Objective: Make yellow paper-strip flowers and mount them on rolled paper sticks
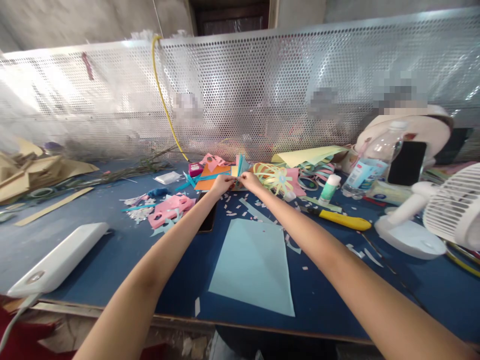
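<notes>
Both of my arms reach forward over the blue table, and my hands meet near its far side. My left hand is closed in a pinch, its fingertips at the lower edge of a small upright piece of folded blue paper. From the other side, my right hand pinches the same paper. The exact spot between the fingertips is small and partly hidden. Behind and left of the hands lie orange paper and blue strips. Closer to me, a light-blue sheet lies flat between my forearms.
Pink paper scraps, a dark phone and a white power bank lie leftward. To the right are yellow paper strips, a glue stick, a yellow-handled cutter, a bottle and a fan. A perforated metal screen stands behind.
</notes>
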Demonstrator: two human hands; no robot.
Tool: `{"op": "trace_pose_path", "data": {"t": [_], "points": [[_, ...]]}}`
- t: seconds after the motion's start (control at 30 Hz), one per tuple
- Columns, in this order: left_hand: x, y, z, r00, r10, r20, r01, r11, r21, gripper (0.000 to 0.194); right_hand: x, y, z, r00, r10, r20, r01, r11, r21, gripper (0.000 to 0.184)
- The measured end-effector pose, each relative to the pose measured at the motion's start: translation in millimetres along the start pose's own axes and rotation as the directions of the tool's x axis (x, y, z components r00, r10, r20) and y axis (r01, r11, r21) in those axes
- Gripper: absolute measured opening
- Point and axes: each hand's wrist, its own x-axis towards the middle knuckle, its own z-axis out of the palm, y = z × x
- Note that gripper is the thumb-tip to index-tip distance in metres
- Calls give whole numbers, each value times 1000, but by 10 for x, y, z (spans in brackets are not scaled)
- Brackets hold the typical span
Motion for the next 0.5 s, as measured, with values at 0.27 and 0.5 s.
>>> {"op": "trace_pose_path", "data": {"t": [0.27, 0.5], "points": [[10, -28, 10, 1000, -11, 6, 11, 1000, 3, 25, -11, 1, 7, 1000, -5, -2, 5, 1000, -8, 29], [13, -46, 13, 999, -38, 8, 38, 999, 24, 24, 4, 20, 16, 1000, -16, -2, 15, 1000, -11, 29]]}}
